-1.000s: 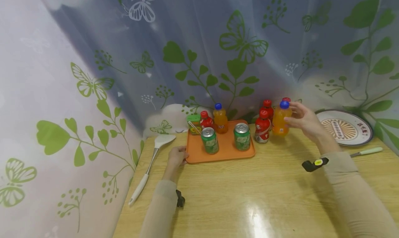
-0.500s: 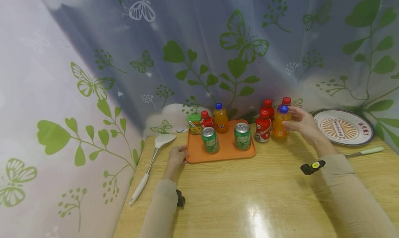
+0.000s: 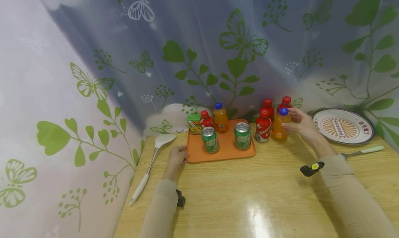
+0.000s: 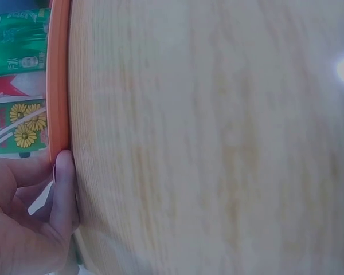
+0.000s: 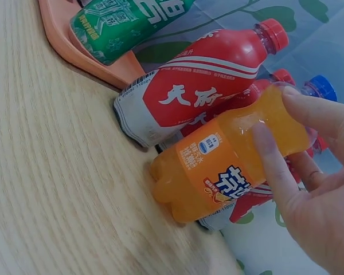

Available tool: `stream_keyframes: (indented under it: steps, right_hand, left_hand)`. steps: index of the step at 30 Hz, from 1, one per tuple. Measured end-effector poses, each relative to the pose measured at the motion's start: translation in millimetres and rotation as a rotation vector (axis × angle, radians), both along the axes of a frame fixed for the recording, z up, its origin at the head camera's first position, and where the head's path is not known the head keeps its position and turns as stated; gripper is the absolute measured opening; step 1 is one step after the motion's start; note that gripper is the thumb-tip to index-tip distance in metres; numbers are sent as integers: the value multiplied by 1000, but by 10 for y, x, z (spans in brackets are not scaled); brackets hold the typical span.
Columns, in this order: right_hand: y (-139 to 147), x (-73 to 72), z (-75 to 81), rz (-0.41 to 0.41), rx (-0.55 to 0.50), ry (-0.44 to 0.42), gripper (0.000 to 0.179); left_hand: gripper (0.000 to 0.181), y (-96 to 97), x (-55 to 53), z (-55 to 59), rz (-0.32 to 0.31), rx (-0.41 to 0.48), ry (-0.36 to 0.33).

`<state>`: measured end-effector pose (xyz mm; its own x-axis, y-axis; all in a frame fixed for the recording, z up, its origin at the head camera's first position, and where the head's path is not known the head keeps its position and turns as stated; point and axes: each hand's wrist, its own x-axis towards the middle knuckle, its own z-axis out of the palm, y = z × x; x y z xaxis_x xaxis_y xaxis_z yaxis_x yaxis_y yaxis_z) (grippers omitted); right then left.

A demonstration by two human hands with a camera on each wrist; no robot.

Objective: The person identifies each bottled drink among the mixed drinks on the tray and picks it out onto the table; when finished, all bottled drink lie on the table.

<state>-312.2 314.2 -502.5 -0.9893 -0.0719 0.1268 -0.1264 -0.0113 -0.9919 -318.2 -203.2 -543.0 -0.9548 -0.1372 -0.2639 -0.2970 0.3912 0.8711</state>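
Note:
My right hand holds an orange soda bottle with a blue cap, fingers and thumb on its upper part. In the right wrist view the bottle stands close beside red-labelled bottles, its base at the table. My left hand pinches the left edge of an orange tray near its front corner; the left wrist view shows thumb and fingertips on the tray rim. The tray bears two green cans, a green carton, a red-capped bottle and another orange soda bottle.
Several red bottles stand right of the tray, against the patterned curtain. A white plate leans behind a utensil with a pale green handle. Left of the tray lies a white-handled spatula on the wooden table.
My right hand has lowered the orange soda bottle slightly beside the red bottles, and a red bottle behind it shows more. My left hand has stayed at the tray's edge.

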Motion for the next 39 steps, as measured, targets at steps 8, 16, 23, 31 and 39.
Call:
stream_keyframes:
  steps: [8, 16, 23, 31, 39]
  right_hand:
    - [32, 4, 9, -11, 215, 60, 62]
    - [26, 25, -62, -124, 560, 197, 67]
    - [30, 65, -76, -212, 745, 355, 65]
    - [-239, 163, 146, -424, 655, 420, 60]
    - [-795, 128, 490, -415, 667, 630, 60]
  left_hand:
    - [44, -15, -8, 22, 1, 5, -9]
    - [44, -32, 41, 50, -3, -21, -19]
    - [46, -16, -4, 14, 0, -14, -18]
    - [45, -20, -9, -8, -7, -10, -18]
    - [46, -1, -20, 3, 1, -12, -31]
